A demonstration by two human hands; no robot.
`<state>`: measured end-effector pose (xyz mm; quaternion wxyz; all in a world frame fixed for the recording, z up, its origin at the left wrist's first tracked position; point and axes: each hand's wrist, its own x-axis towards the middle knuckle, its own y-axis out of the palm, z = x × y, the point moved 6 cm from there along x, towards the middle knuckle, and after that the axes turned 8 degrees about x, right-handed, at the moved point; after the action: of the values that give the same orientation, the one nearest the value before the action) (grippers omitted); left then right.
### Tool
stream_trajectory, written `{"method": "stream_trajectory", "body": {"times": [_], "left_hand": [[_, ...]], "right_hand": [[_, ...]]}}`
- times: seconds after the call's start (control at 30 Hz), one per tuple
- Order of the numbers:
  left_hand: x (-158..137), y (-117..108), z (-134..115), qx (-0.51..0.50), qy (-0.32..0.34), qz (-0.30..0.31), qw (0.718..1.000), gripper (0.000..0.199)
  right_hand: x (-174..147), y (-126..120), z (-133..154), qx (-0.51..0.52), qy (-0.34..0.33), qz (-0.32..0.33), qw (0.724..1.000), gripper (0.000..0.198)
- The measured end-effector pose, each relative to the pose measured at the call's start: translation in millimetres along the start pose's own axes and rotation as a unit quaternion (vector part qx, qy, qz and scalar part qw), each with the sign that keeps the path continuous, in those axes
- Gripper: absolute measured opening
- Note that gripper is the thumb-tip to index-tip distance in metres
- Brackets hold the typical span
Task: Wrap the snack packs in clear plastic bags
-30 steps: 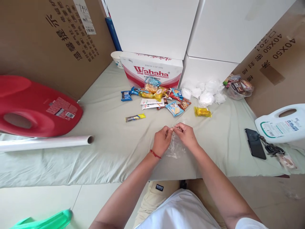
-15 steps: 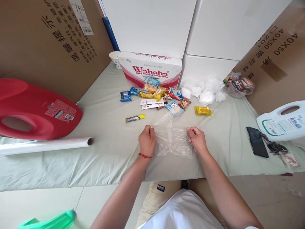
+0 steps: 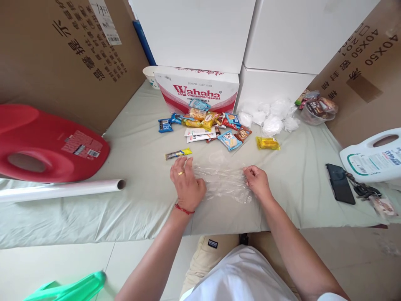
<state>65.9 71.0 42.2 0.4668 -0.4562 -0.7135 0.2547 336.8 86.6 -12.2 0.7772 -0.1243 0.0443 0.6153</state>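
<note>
A crumpled piece of clear plastic film (image 3: 222, 182) lies on the green cloth between my hands; whether it is a flat sheet or a bag, I cannot tell. My right hand (image 3: 257, 180) pinches its right edge between thumb and fingers. My left hand (image 3: 188, 184) is open at the film's left edge, fingers spread and palm down. Just beyond the left fingertips lies a yellow and dark snack bar (image 3: 178, 154). Behind the film sit a light-blue snack packet (image 3: 229, 140) and a pile of wrapped snacks (image 3: 209, 121). A yellow-wrapped snack (image 3: 267, 143) lies apart on the right.
Crumpled white plastic bundles (image 3: 272, 119) and a clear snack tub (image 3: 313, 115) stand back right. A Wahaha carton (image 3: 197, 90) backs the snacks. At left are a red jug (image 3: 53, 144) and a film roll (image 3: 62, 190); at right, a phone (image 3: 340, 184) and white jug (image 3: 372, 156).
My left hand has opened from its pinch on the film and spread its fingers forward and left. The film has slackened and bunched. My right hand still pinches its edge.
</note>
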Motion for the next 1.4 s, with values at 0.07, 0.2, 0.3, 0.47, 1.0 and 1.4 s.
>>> {"method": "stream_trajectory", "body": {"times": [0.07, 0.2, 0.3, 0.47, 1.0, 1.4], "left_hand": [[9.0, 7.7, -7.6, -0.046, 0.023, 0.060, 0.997, 0.077], [36.7, 33.0, -7.8, -0.114, -0.028, 0.167, 0.979, 0.058], [50.4, 51.3, -6.9, -0.149, -0.029, 0.223, 0.963, 0.027], [51.6, 53.8, 11.7, -0.150, -0.116, 0.158, 0.969, 0.031], [53.4, 65.4, 28.4, 0.115, -0.180, 0.177, 0.961, 0.037], [46.9, 48.9, -8.0, 0.050, 0.116, 0.063, 0.990, 0.028]], "right_hand": [[-0.3, 0.4, 0.8, -0.003, -0.001, 0.003, 1.000, 0.034], [-0.2, -0.5, 3.8, -0.006, -0.009, 0.005, 1.000, 0.034], [-0.6, -6.0, 4.8, -0.020, -0.015, -0.004, 1.000, 0.036], [-2.6, -25.7, -1.3, -0.029, -0.004, -0.038, 0.999, 0.039], [1.1, -55.4, -2.4, -0.153, 0.008, -0.060, 0.986, 0.041], [-49.4, -42.0, 76.5, -0.323, -0.369, -0.086, 0.867, 0.017]]}}
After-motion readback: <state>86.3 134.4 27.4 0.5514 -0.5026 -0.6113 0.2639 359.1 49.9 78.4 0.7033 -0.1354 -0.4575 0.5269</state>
